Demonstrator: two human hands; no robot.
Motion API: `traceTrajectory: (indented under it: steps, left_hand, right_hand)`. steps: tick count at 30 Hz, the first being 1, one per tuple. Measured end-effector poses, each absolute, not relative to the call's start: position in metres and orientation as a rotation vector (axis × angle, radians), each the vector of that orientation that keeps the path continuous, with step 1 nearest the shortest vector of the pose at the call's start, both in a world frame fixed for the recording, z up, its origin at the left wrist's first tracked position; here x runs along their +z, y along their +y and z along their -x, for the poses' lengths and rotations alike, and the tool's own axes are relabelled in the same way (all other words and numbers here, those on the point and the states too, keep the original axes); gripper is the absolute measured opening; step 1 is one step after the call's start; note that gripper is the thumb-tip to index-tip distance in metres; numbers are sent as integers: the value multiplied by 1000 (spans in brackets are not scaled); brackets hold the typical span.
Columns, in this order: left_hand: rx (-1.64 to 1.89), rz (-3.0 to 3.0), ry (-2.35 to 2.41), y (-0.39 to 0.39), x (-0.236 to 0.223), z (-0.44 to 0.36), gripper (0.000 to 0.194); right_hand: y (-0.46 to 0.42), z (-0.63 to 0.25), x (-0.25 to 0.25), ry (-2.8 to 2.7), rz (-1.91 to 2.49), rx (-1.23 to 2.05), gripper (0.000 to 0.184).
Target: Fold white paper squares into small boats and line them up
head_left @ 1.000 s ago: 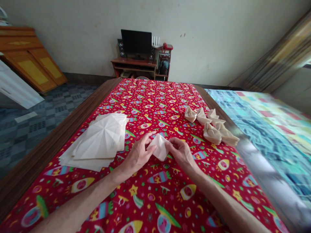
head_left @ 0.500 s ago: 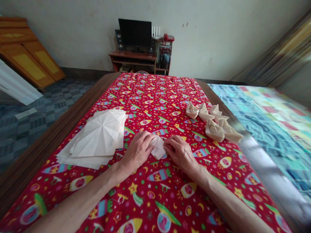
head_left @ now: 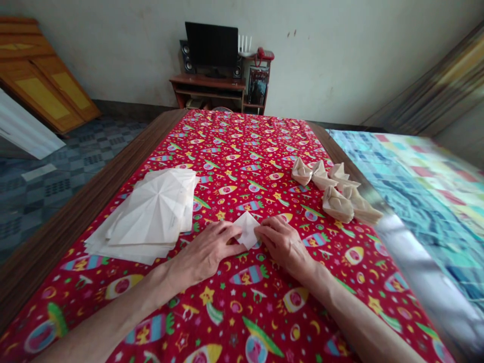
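A small folded paper square (head_left: 247, 230) lies diamond-wise on the red patterned cloth (head_left: 242, 312) in front of me. At its left corner, my left hand (head_left: 216, 247) grips the paper between thumb and fingers. My right hand (head_left: 284, 242) pinches the opposite corner, its fingers bent and close together. Left of my hands rests a stack of creased paper sheets (head_left: 151, 212), the top one marked with folds that spread from a centre. Over on the right stand several folded paper pieces (head_left: 338, 204) with pointed tips, grouped close together.
A dark wooden table edge (head_left: 113, 166) borders the cloth. Beyond the far end stands a desk (head_left: 207, 85) with a monitor (head_left: 212, 44) and a red telephone (head_left: 264, 54). To the right is a bed with a blue patterned cover (head_left: 381, 186); a wooden cabinet (head_left: 56, 85) stands at the left.
My left hand has come down nearer to me and its thumb now reaches along the paper's lower left edge. The paper looks flatter and more evenly diamond-shaped. My right hand has lowered slightly.
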State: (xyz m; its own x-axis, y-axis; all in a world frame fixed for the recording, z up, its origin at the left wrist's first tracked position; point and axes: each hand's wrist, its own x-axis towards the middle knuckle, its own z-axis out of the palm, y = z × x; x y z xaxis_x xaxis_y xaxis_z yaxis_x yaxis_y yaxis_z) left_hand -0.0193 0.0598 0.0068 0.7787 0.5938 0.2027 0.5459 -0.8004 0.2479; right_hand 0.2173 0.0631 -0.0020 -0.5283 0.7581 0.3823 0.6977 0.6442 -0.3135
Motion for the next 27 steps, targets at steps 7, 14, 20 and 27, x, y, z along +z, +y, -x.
traceTrajectory:
  steps: [7,14,20,27]
  left_hand:
    - [605,-2684,921,69,-2,25,40]
    - [505,-2882,939,77,15,15,26]
    - [555,-2898,917,77,9,14,22]
    - [805,-2436,1159,81,-9,8,9]
  right_hand:
    - [60,-224,8,-2568,959,87,23]
    - [65,-222,8,-2606,946,34,21]
    - [66,-219,4,-2499,978,157,21]
    - [68,-210,1,-2229,1164,446,22]
